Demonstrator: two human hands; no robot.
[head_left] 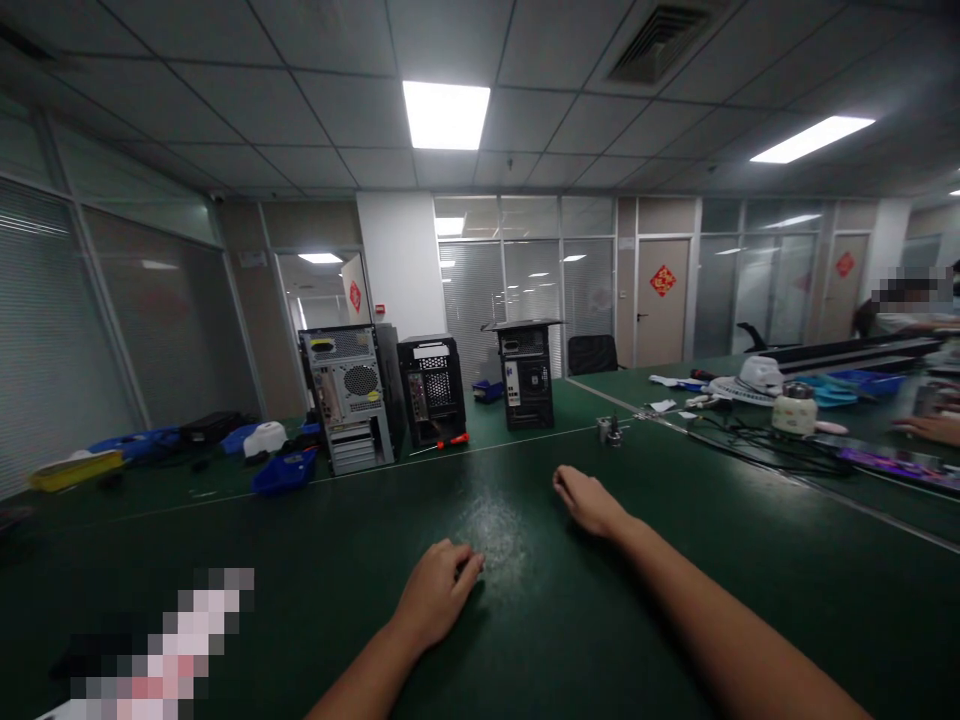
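My left hand (441, 592) hovers at or rests on the green tabletop (487, 660) at lower centre. Its fingers are loosely bent, a gap shows between thumb and fingers, and I see nothing in it. Farther forward and to the right, my right hand (589, 498) is curled like a loose fist; no object shows in it, though the palm side is hidden. Just beyond that hand stand small metal parts (609, 431), too small to name. A black computer case (527, 380) is past both hands, a dark panel lying over its top.
To the left stand a grey computer tower (352, 400) and a black case (431, 390), with a red-handled screwdriver (452, 441) before them. A blue tray (283, 472) sits nearby. Cables (750, 445) and a jar (795, 410) lie right. Another person (907, 310) is at far right.
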